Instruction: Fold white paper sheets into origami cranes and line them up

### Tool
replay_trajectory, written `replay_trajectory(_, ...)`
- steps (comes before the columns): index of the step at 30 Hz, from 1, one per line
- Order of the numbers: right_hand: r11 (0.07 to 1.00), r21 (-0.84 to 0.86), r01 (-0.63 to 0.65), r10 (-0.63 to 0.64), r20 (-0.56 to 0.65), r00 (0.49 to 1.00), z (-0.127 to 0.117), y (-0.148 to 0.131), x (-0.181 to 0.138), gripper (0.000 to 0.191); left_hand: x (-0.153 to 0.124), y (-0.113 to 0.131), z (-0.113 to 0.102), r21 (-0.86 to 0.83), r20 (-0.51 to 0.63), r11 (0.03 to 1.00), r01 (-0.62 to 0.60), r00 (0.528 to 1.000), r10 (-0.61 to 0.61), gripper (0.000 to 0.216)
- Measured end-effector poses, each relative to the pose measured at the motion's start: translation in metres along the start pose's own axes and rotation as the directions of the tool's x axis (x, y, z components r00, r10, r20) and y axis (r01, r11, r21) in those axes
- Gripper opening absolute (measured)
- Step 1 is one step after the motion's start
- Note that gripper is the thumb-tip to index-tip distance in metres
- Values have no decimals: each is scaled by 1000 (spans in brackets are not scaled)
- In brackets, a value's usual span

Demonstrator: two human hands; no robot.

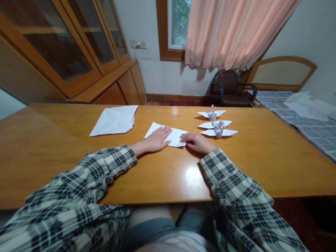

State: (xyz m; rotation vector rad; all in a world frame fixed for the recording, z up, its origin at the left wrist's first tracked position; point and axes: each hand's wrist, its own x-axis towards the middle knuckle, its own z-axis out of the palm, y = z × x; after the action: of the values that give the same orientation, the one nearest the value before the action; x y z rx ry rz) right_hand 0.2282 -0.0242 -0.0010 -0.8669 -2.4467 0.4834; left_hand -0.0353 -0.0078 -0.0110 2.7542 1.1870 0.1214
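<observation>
A folded white sheet of paper (176,140) lies flat on the wooden table (162,178) in front of me. My left hand (157,139) rests flat across its left and middle part, fingers stretched out, covering some of it. At its right end my right hand (197,142) is closed on the edge with curled fingers; the thumb is partly hidden. Right of that hand stand three white paper cranes in a row: a near one (219,132), a middle one (222,124) and a far one (208,114).
Another white paper sheet (114,120), creased and with one ragged edge, lies at the back left of the table. Beyond the table are a glass-doored cabinet (99,75), a brown armchair (228,85) and a bed (294,112) with a checked cover.
</observation>
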Motion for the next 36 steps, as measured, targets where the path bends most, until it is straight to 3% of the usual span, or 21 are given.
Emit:
replay_trajectory(5,997,-32,-66,67,28,997,-2,5,0,39,-2,27,6,10,-47,981,191,981,-191,68)
replay_trajectory(8,994,-33,-108,109,14,994,-2,5,-1,43,-4,29,3,-24,-85,975,220,972,-221,68)
replay_trajectory(17,985,-81,-155,159,43,986,-6,5,-3,40,-8,-1,-5,-58,-26,994,89,996,-91,64)
replay_trajectory(24,977,-171,-128,117,-73,990,-14,6,0,28,-7,0,-4,-66,-5,994,81,997,-82,69)
replay_trajectory(30,990,12,-142,142,-93,985,-18,2,2,19,-6,-1,-3,-106,13,993,50,999,-48,72)
replay_trajectory(36,949,93,-300,308,-87,947,-15,-8,4,19,-6,9,-2,-152,-11,988,5,1000,-7,71)
